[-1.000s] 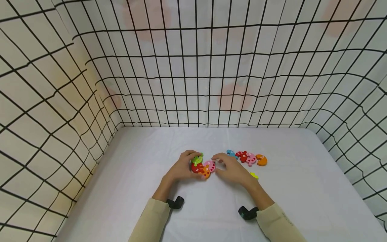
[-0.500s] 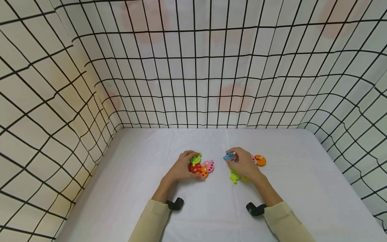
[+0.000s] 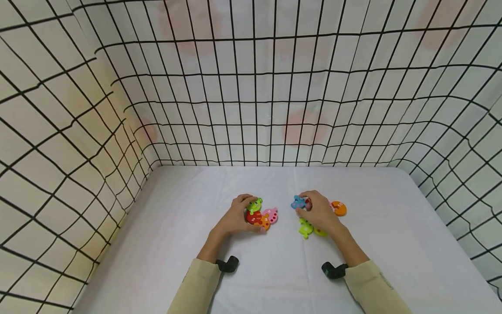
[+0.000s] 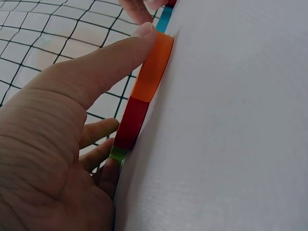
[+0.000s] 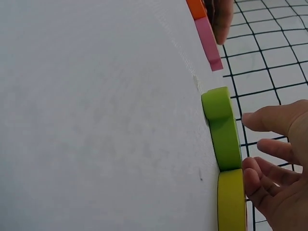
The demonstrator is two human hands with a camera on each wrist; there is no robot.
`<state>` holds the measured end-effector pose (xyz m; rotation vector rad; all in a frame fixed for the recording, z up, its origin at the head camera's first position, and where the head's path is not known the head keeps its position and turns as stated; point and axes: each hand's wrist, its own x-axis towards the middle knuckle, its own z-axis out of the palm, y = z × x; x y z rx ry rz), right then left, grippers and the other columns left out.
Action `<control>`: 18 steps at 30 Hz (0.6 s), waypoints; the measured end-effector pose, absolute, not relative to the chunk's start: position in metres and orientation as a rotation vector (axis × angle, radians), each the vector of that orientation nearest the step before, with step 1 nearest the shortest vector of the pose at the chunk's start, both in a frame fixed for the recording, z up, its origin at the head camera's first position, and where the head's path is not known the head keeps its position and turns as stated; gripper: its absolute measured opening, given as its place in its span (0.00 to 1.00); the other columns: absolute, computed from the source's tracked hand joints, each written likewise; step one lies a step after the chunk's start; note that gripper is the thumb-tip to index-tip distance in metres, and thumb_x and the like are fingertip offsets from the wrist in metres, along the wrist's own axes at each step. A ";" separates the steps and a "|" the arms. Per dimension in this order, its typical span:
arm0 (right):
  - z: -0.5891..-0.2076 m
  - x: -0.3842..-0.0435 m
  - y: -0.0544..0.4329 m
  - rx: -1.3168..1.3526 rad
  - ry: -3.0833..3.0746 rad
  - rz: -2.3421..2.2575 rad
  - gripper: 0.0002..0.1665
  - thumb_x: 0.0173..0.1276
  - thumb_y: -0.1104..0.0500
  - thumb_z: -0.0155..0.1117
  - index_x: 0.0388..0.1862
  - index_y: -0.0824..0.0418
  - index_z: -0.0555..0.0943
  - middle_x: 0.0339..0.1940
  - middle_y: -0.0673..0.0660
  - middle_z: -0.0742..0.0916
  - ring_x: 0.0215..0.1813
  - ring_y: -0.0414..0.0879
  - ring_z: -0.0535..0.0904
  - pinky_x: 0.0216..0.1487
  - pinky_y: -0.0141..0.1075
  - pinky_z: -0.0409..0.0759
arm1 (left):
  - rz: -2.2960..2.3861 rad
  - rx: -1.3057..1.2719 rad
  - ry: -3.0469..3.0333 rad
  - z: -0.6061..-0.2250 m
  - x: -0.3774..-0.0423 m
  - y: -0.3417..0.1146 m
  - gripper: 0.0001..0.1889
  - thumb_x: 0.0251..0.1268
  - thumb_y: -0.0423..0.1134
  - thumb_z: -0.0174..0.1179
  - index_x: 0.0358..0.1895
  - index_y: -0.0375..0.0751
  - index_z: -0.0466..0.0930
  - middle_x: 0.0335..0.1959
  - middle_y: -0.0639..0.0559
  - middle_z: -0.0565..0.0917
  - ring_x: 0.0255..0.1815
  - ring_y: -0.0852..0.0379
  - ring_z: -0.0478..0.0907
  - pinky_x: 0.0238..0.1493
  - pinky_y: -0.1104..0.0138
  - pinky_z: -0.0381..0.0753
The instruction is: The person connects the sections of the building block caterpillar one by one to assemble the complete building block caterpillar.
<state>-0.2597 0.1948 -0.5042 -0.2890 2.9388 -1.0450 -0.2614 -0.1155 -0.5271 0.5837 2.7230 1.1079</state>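
In the head view, my left hand (image 3: 235, 216) curls round a joined row of number puzzle pieces: a green frog-like face (image 3: 255, 206), a red piece marked 2 (image 3: 252, 218), an orange piece marked 3 (image 3: 265, 223) and a pink one marked 4 (image 3: 272, 214). Its thumb presses the orange edge in the left wrist view. My right hand (image 3: 320, 213) has thumb and fingers about a blue puzzle piece (image 3: 298, 202), with red showing just behind it. Close below that hand lie a green piece (image 3: 305, 228) and a yellow-green piece (image 3: 320, 233).
An orange round piece (image 3: 339, 208) lies right of the right hand, a bit of pink beside it. A white cloth (image 3: 274, 270) covers the table. Black wire mesh (image 3: 270, 109) over white sheeting rises at the back and both sides.
My right hand has left the pink piece and moved right to the blue piece. The green piece now shows below it. My left hand has stayed on its row.
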 end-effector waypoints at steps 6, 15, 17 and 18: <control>-0.504 -0.248 0.203 -0.350 2.917 -1.056 0.25 0.66 0.52 0.75 0.58 0.61 0.82 0.42 0.55 0.83 0.43 0.47 0.74 0.42 0.33 0.75 | 1.093 0.562 2.717 -0.525 -0.261 -0.114 0.52 0.44 0.59 0.80 0.77 0.54 0.67 0.78 0.47 0.61 0.79 0.44 0.60 0.73 0.42 0.70; -0.497 -0.230 0.212 -0.403 2.840 -0.972 0.34 0.55 0.38 0.82 0.52 0.57 0.84 0.44 0.50 0.86 0.49 0.46 0.78 0.53 0.42 0.81 | 1.086 0.551 2.739 -0.526 -0.261 -0.113 0.51 0.44 0.59 0.80 0.76 0.55 0.67 0.78 0.48 0.61 0.78 0.44 0.59 0.73 0.42 0.71; -0.498 -0.227 0.212 -0.411 2.823 -0.938 0.36 0.51 0.37 0.83 0.52 0.56 0.83 0.46 0.49 0.86 0.51 0.47 0.79 0.56 0.45 0.82 | 1.090 0.548 2.736 -0.527 -0.261 -0.113 0.51 0.44 0.59 0.80 0.76 0.55 0.67 0.78 0.48 0.61 0.78 0.44 0.59 0.73 0.42 0.71; -0.498 -0.226 0.212 -0.416 2.818 -0.923 0.37 0.49 0.37 0.84 0.51 0.55 0.83 0.46 0.49 0.86 0.52 0.47 0.79 0.57 0.46 0.83 | 1.091 0.547 2.735 -0.527 -0.261 -0.113 0.51 0.44 0.59 0.80 0.76 0.56 0.68 0.77 0.47 0.61 0.78 0.44 0.59 0.73 0.42 0.71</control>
